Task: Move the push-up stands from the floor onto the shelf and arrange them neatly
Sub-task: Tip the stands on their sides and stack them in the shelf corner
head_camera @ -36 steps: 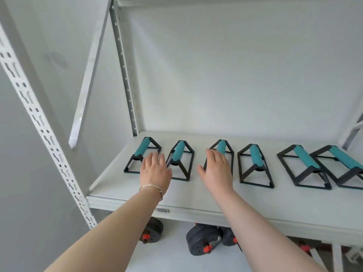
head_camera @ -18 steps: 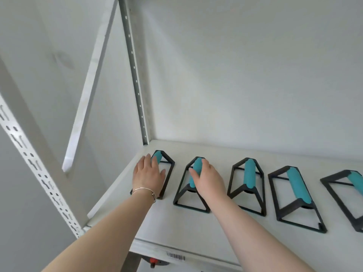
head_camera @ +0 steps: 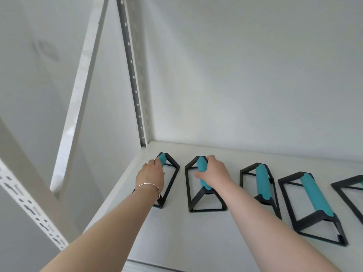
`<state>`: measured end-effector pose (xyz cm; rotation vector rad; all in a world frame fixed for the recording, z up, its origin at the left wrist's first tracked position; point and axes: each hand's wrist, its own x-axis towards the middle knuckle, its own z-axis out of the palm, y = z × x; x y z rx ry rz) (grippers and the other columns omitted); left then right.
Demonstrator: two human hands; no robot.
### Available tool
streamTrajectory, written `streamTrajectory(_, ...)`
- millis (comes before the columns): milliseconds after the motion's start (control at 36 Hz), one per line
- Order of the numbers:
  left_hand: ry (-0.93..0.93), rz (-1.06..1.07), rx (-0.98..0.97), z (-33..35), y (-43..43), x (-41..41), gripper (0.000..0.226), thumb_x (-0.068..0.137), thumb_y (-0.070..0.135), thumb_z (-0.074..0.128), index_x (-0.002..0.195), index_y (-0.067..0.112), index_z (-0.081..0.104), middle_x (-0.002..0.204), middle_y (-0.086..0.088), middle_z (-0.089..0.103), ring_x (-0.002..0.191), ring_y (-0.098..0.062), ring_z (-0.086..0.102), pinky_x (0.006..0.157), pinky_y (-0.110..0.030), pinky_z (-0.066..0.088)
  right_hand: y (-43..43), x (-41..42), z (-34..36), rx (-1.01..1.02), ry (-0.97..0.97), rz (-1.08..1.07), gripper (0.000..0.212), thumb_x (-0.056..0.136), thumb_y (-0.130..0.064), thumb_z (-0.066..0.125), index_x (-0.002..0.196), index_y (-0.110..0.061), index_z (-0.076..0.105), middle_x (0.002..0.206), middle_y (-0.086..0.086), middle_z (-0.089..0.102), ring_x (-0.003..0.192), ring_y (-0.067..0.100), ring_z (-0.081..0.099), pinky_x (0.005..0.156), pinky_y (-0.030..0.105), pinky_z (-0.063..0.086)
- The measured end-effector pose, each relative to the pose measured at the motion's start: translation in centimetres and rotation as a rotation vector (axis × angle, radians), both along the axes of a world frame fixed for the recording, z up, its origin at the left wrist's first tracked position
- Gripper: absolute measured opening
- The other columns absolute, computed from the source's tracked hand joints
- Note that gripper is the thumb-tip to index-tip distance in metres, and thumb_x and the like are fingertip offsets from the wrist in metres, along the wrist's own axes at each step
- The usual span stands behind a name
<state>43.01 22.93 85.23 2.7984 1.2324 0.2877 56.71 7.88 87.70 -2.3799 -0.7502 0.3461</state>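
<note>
Several black push-up stands with teal grips stand in a row on the white shelf (head_camera: 176,238). My left hand (head_camera: 150,176) is closed over the teal grip of the leftmost stand (head_camera: 172,174), near the shelf's back left corner. My right hand (head_camera: 213,174) is wrapped around the grip of the second stand (head_camera: 193,199). A third stand (head_camera: 262,180) and a fourth stand (head_camera: 314,201) sit untouched to the right. A fifth stand (head_camera: 351,190) is cut off by the right edge of the view.
A perforated upright post (head_camera: 133,79) rises at the shelf's back left corner. A white diagonal brace (head_camera: 78,95) and a slotted front post (head_camera: 33,211) stand on the left. The white back wall (head_camera: 245,75) closes the shelf behind the stands.
The view has moved closer and up. Both hands have shifted left, from resting near the stands to gripping the handles of the first and second stands.
</note>
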Motion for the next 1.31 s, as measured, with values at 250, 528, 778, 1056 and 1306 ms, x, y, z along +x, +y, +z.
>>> streamTrajectory(250, -0.068, -0.169, -0.015, 0.2, 2.8, 0.6, 0.040, 0.094, 0.030, 0.051, 0.133, 0.024, 0.045, 0.126, 0.006, 0.056, 0.106, -0.021, 0.056, 0.084, -0.033, 0.049, -0.5, 4.1, 1.3, -0.138, -0.078, 0.089, 0.056, 0.079, -0.019, 0.069, 0.131, -0.011, 0.050, 0.126, 0.007, 0.061, 0.111, 0.025, 0.057, 0.093, 0.036, 0.048)
streamTrajectory(528, -0.093, -0.334, -0.092, 1.0, 6.5, 1.4, 0.047, 0.090, 0.019, 0.056, 0.134, 0.033, 0.047, 0.129, 0.013, 0.056, 0.112, -0.018, 0.055, 0.094, -0.030, 0.044, -0.6, 6.8, 1.9, -0.245, -0.113, 0.265, 0.055, 0.079, -0.017, 0.071, 0.132, -0.020, 0.054, 0.131, 0.001, 0.060, 0.118, 0.018, 0.056, 0.099, 0.032, 0.045)
streamTrajectory(778, -0.120, -0.441, -0.171, 0.6, 8.2, 3.7, 0.044, 0.087, 0.011, 0.060, 0.123, 0.034, 0.054, 0.119, 0.012, 0.061, 0.107, -0.016, 0.056, 0.093, -0.030, 0.044, -1.6, 9.7, 1.9, -0.222, -0.044, 0.374, 0.052, 0.081, -0.006, 0.068, 0.127, -0.026, 0.057, 0.131, -0.004, 0.061, 0.120, 0.011, 0.055, 0.105, 0.029, 0.042)
streamTrajectory(1056, -0.139, -0.439, -0.208, 0.7, 8.9, 5.9, 0.044, 0.085, 0.036, 0.067, 0.127, 0.025, 0.059, 0.110, 0.005, 0.062, 0.106, -0.016, 0.054, 0.089, -0.024, 0.040, -0.3, 12.3, 2.1, -0.280, -0.096, 0.368, 0.044, 0.080, -0.028, 0.077, 0.122, -0.022, 0.065, 0.121, -0.002, 0.067, 0.108, 0.013, 0.062, 0.098, 0.029, 0.047)
streamTrajectory(1306, -0.138, -0.404, -0.315, 2.0, 11.5, 8.6, 0.042, 0.080, 0.030, 0.074, 0.121, 0.031, 0.064, 0.114, 0.011, 0.065, 0.105, -0.011, 0.055, 0.089, -0.019, 0.036, 1.4, 15.2, 2.0, -0.263, -0.094, 0.376, 0.037, 0.083, -0.026, 0.072, 0.120, -0.026, 0.066, 0.114, -0.010, 0.064, 0.106, 0.009, 0.058, 0.092, 0.023, 0.043)
